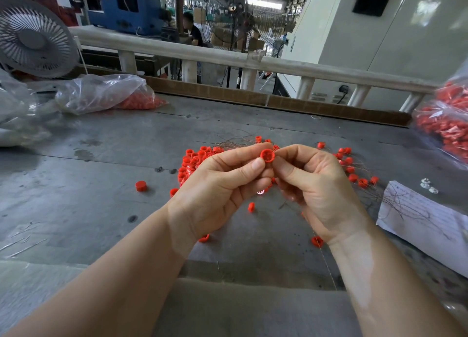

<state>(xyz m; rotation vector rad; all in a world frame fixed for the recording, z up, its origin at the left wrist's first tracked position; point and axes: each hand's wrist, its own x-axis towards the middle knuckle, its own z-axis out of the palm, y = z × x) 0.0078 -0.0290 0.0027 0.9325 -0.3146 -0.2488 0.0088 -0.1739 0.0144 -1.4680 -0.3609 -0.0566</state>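
Right now, from my head camera, both of my hands are raised together above the middle of the counter (pixel 101 146). My left hand (pixel 217 184) pinches a red cap (pixel 267 156) between thumb and forefinger, with its open side turned toward me. My right hand (pixel 314 184) has its fingers curled, and its thumb and forefinger close on the right edge of the same cap, so the two hands meet on it. I cannot tell whether the right fingers hold anything else.

Just beyond my left hand, a pile of red caps (pixel 195 159) lies on the counter, partly hidden by my fingers. A bundle of thin wires (pixel 235 140) lies at the pile's far side. More scattered caps (pixel 354 172) lie to the right of my right hand, and a single cap (pixel 139 186) sits alone to the left.

At the far left, a clear bag (pixel 106 93) holds more red pieces, with a grey fan (pixel 33 37) behind it. Another full bag (pixel 445 123) lies at the right edge. Nearer on that side is a sheet of paper (pixel 425 217), with small clear pieces (pixel 428 186) just beyond it.
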